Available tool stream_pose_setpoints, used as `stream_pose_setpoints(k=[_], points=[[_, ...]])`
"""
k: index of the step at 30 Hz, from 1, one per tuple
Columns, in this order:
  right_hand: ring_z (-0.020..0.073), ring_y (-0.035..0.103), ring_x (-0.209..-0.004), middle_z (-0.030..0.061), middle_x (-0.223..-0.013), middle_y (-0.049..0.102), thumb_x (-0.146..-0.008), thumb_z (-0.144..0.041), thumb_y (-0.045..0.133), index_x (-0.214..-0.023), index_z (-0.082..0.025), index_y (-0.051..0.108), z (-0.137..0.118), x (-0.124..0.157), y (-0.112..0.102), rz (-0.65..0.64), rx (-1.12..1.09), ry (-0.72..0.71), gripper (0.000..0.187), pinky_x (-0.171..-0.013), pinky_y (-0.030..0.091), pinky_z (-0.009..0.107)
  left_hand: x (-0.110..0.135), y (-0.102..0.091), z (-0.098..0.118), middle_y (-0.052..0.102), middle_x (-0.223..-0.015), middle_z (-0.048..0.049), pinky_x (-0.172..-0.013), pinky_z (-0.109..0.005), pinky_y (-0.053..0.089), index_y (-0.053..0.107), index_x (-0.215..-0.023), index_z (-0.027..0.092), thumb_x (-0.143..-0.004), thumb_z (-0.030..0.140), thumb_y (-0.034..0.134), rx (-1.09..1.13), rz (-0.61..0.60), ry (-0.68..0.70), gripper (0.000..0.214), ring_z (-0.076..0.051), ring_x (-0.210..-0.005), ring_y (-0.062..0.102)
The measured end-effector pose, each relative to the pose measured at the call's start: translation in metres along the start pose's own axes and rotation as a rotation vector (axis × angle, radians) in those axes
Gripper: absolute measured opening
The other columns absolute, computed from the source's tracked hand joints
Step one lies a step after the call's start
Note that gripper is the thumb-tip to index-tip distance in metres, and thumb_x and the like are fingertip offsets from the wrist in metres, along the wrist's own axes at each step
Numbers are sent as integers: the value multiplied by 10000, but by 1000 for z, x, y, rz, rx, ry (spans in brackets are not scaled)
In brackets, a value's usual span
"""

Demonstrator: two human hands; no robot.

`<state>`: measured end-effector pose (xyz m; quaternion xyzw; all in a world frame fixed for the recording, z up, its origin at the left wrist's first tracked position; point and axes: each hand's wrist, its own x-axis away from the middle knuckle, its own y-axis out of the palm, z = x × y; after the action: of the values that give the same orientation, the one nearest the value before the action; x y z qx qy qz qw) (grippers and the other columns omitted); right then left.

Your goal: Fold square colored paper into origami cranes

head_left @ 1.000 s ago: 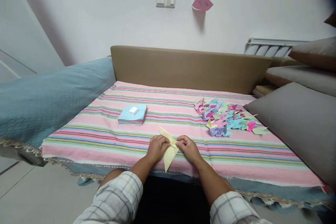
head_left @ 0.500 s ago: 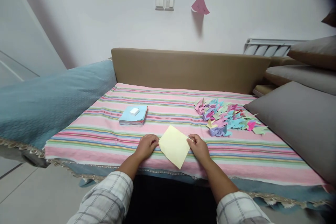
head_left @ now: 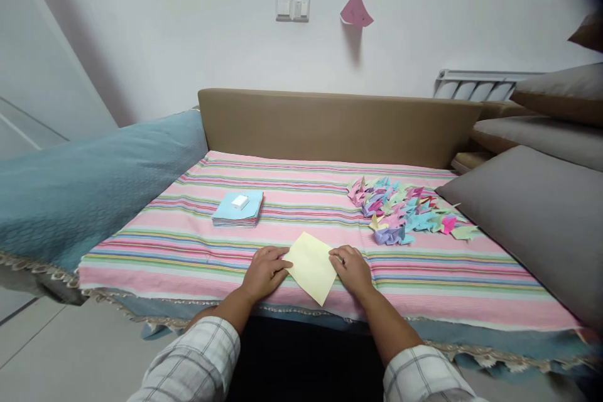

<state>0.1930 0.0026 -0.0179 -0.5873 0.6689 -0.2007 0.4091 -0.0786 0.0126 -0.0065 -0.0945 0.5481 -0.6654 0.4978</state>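
A pale yellow square of paper lies turned like a diamond near the front of the striped cloth, one corner pointing at me. My left hand is closed on its left corner, with the thumb over the edge. At the opposite corner, my right hand pinches the paper with bent fingers. Beyond my left hand sits a stack of coloured paper, blue on top, bearing a small white block. Past my right hand is a heap of folded paper pieces in many colours.
Striped cloth covers the sofa seat, backed by a brown backrest. Grey cushions pile up at the right, and a blue-covered armrest bounds the left. A pink paper hangs on the wall beside switches.
My left hand has moved right, its thumb now lying further over the paper. My right hand has shifted slightly left, fingers further onto its corner. The view has tilted a little.
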Motion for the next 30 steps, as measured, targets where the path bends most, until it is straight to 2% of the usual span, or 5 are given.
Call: stream_pose_setpoints(k=[9, 19, 24, 27, 30], points=[[237, 525, -1032, 69, -1053, 587, -667, -468, 701, -1083, -229, 649, 12, 4, -25, -200, -278, -123, 482, -926, 411, 363, -16, -6, 9, 623, -626, 15, -635, -253, 430, 646, -679, 191, -792, 496, 498, 428, 94, -405, 357, -150, -646, 560], [196, 610, -719, 41, -781, 661, -741, -510, 586, -892, -177, 603, -15, -16, -34, -56, -779, 154, 367, -685, 490, 325, -44, -17, 27, 647, -656, -4, -619, -253, 438, 623, -686, 171, -731, 547, 565, 684, 345, -584, 384, -163, -647, 586], [221, 603, -773, 52, -825, 639, -737, -388, 557, -1079, -166, 569, -6, -24, -5, 35, -346, 285, 407, -708, 474, 357, -38, -1, 17, 693, -727, -27, -697, -316, 408, 703, -748, 221, -799, 480, 491, 176, 199, -667, 339, -220, -749, 615], [254, 518, -1036, 115, -1107, 568, -760, -280, 523, -1113, -171, 583, -7, -19, 10, 201, -81, 125, 374, -877, 411, 386, -38, 4, 17, 712, -823, -44, -796, -367, 368, 718, -758, 239, -804, 448, 491, 27, 167, -682, 312, -256, -871, 601], [235, 487, -1045, 76, -1095, 563, -820, -270, 493, -1012, -224, 643, -21, -10, 19, 109, 40, -67, 248, -898, 362, 384, -40, 5, 19, 715, -889, -36, -845, -376, 341, 721, -797, 257, -818, 445, 475, -35, 130, -719, 311, -258, -940, 583]])
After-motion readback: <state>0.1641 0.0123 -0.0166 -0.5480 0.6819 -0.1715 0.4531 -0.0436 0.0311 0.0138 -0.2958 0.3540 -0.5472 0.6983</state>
